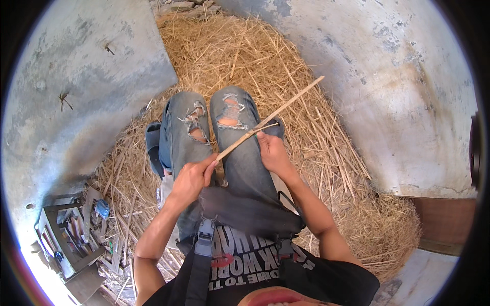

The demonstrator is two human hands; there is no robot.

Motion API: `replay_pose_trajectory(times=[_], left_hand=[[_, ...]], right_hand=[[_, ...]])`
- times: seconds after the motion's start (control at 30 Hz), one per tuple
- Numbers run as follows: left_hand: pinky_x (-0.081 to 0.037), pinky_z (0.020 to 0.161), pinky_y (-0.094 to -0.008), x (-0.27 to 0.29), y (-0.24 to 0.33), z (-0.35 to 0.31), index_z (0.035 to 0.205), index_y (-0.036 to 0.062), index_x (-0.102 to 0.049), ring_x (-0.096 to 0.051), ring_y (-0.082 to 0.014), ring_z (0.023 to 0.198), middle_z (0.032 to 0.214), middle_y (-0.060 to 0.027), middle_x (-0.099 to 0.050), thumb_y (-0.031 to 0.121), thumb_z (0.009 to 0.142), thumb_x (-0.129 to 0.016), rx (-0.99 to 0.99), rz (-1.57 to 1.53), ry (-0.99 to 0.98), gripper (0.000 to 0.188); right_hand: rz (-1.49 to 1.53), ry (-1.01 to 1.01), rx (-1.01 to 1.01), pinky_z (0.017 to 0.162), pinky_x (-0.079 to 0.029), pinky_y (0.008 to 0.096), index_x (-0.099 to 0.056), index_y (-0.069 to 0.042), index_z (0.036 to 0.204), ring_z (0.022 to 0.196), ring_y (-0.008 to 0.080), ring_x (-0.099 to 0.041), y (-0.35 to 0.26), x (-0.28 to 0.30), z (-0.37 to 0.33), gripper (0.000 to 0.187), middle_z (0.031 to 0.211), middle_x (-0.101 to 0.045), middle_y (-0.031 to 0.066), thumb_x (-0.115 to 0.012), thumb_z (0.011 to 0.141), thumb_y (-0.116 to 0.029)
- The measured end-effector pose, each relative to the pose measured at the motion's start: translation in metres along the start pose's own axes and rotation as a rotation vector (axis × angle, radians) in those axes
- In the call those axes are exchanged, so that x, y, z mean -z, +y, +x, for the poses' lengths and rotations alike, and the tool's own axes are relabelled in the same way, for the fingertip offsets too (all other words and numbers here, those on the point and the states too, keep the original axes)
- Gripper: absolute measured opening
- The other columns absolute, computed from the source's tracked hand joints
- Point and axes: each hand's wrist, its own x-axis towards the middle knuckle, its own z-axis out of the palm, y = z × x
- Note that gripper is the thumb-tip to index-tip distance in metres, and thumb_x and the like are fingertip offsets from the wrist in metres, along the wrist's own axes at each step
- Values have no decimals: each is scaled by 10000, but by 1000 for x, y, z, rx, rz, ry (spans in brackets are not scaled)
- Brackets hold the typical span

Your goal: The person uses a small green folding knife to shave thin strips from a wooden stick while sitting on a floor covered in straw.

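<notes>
A long, pale strip of split bamboo or wood (293, 102) lies slantwise above my thighs, its far end pointing up and to the right. My left hand (191, 178) is closed round its near end. Close to the strip's middle, my right hand (274, 153) is closed with the thumb against it. A thin sliver (268, 126) stands off the strip just above that thumb. A tiny green spot shows by the thumb; whether the right palm holds a tool is hidden. Below both hands are my worn jeans (189, 137), torn at the knees.
Straw and loose shavings (245, 51) cover the floor around my legs. Weathered walls stand left (76, 92) and right (377, 86). At lower left is a small shelf (76, 239) with various items and a blue crumpled thing (102, 208). A black strap bag (250, 209) crosses my lap.
</notes>
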Motion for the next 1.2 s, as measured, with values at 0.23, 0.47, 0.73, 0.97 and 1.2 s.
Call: replay_pose_trajectory(times=[0.23,0.47,0.73,0.97,1.2], left_hand=[[-503,689,-514,1,3,1,1195,69,-705,-635,-479,769,796,-257,-659,197,1028,-606,58,-24,-21,233],[-508,701,-509,-1,2,4,1199,66,-706,-637,-481,793,797,-256,-657,220,1036,-597,27,-65,-4,249],[-508,680,-474,-7,4,16,1189,52,-705,-632,-480,764,772,-251,-638,202,1041,-594,47,-145,27,239],[-507,656,-449,4,2,4,1184,36,-707,-636,-461,717,758,-264,-629,181,1025,-622,64,-129,60,231],[-489,609,-379,25,-8,-19,1200,-15,-702,-615,-333,587,719,-228,-620,115,1009,-636,29,6,57,241]], right_hand=[[-8,-119,25,600,-418,432,-531,76,761,584,217,-433,9,5,4,713,569,-466,136,-376,1103,-531],[177,-420,-205,530,-374,315,-512,-35,673,548,110,-440,16,25,14,762,575,-435,-11,-310,1071,-653],[320,-615,-193,437,-297,261,-420,-117,665,463,83,-356,16,43,20,701,549,-377,-44,-328,1040,-703],[316,-39,-259,485,-340,276,-468,-105,662,512,93,-436,40,53,15,688,561,-418,-40,-344,1069,-646],[52,119,-150,532,-351,368,-468,-43,606,530,157,-435,31,67,39,767,533,-444,23,-311,1083,-623]])
